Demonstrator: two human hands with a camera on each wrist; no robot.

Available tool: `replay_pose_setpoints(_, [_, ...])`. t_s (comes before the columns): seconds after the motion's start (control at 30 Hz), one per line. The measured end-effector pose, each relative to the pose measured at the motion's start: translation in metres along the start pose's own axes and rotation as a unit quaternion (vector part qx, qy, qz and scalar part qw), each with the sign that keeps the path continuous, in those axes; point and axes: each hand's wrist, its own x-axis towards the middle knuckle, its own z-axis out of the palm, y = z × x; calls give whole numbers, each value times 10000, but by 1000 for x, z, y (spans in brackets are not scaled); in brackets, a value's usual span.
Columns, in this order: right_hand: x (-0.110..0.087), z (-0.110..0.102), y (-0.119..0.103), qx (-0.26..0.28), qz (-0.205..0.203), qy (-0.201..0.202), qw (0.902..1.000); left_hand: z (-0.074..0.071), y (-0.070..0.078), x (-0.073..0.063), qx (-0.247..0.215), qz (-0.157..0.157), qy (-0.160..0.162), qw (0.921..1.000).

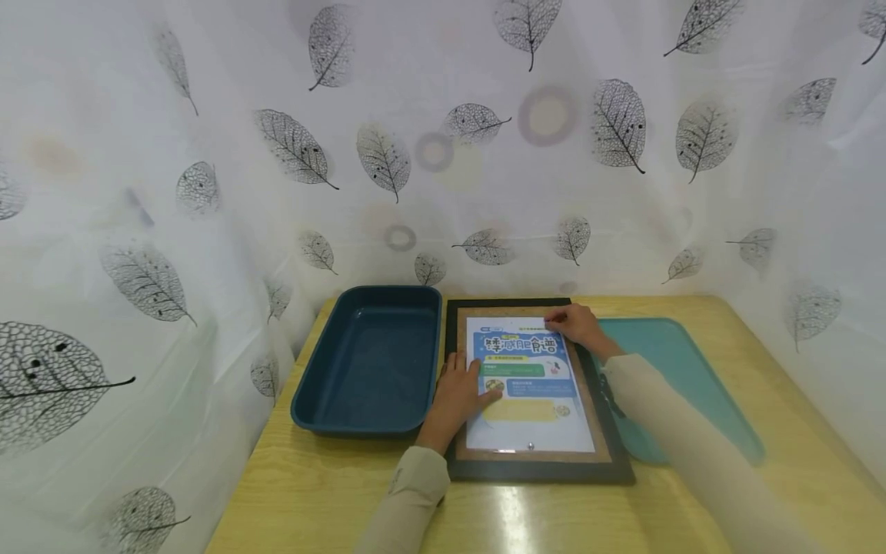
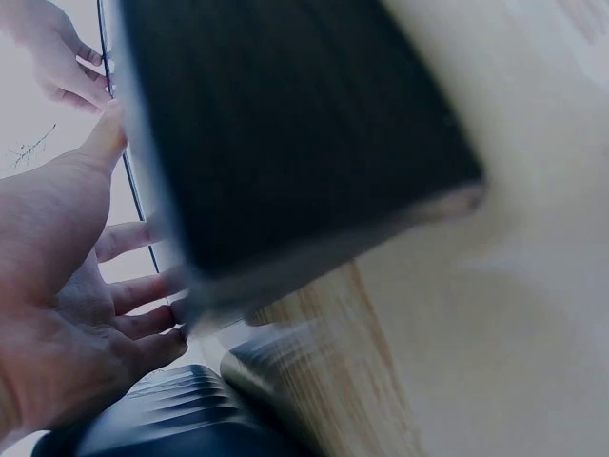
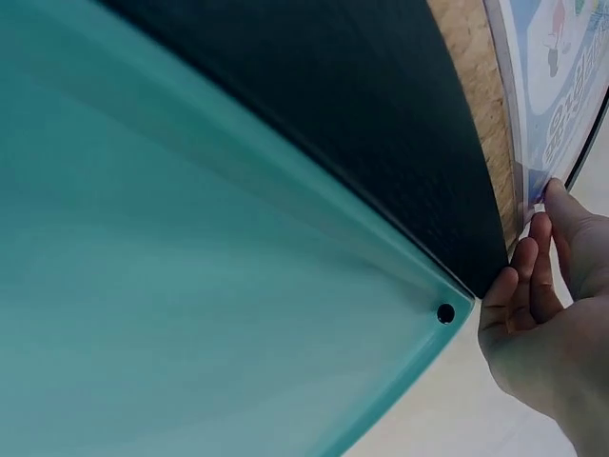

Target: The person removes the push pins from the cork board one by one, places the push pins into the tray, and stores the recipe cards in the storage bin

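Observation:
A cork board (image 1: 588, 392) with a black frame (image 1: 540, 471) lies on the table. A printed poster (image 1: 533, 435) with blue, green and yellow blocks and large lettering lies on the cork. My left hand (image 1: 454, 392) rests with spread, straight fingers over the board's left edge, the thumb on the poster. At the poster's top right corner my right hand (image 1: 576, 327) pinches a small purple pin (image 1: 548, 320), mostly hidden by the fingertips. In the right wrist view, my right hand's fingers (image 3: 542, 276) are at the frame's corner. A small shiny pin (image 1: 531, 446) sits at the poster's bottom edge.
Left of the board stands a deep dark blue basin (image 1: 367, 289). A flat teal tray (image 1: 664, 369) lies to the right, partly overlapped by the board and my right forearm. Leaf-printed white curtains (image 1: 443, 185) hang behind and beside the wooden table (image 1: 311, 492).

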Motion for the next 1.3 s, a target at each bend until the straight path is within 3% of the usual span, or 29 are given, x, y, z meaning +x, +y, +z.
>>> replay_pose_setpoints(0.5, [3, -3, 0, -108, 154, -184, 9997, -5, 2, 0, -81, -40, -45, 9999])
replay_pose_setpoints(0.9, [-4, 4, 5, 5, -148, -1, 9999, 1, 1, -2, -3, -49, -118, 9999])
replay_pose_setpoints(1.3, [-2, 1, 2, 59, -68, 10, 10000, -1, -1, -1, 5, -28, -104, 9999])
